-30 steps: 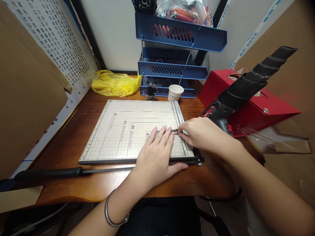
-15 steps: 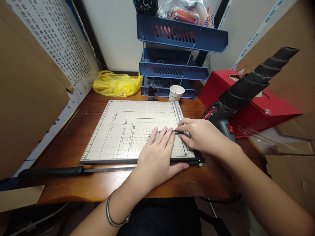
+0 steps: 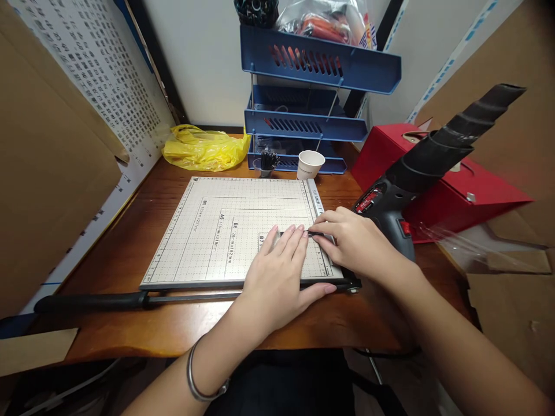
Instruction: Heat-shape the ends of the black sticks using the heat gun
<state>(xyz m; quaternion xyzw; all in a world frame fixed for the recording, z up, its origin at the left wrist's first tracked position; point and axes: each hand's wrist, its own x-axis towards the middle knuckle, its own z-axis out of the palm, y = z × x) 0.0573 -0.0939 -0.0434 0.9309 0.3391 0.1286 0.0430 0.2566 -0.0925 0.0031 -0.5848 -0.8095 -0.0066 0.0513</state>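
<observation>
Your left hand [image 3: 275, 268] lies flat, grip unclenched, over black strips [image 3: 314, 233] on the paper cutter [image 3: 208, 231]. Your right hand [image 3: 359, 236], bunched a second ago, has spread around their ends; whether its grip pinches, I can't tell.

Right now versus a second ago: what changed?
The right hand has loosened its pinch, its fingers parting around the black strips and baring more of them; whether it still grips them is unclear. The left hand stays flat over the strips on the cutter; cup unmoved.
</observation>
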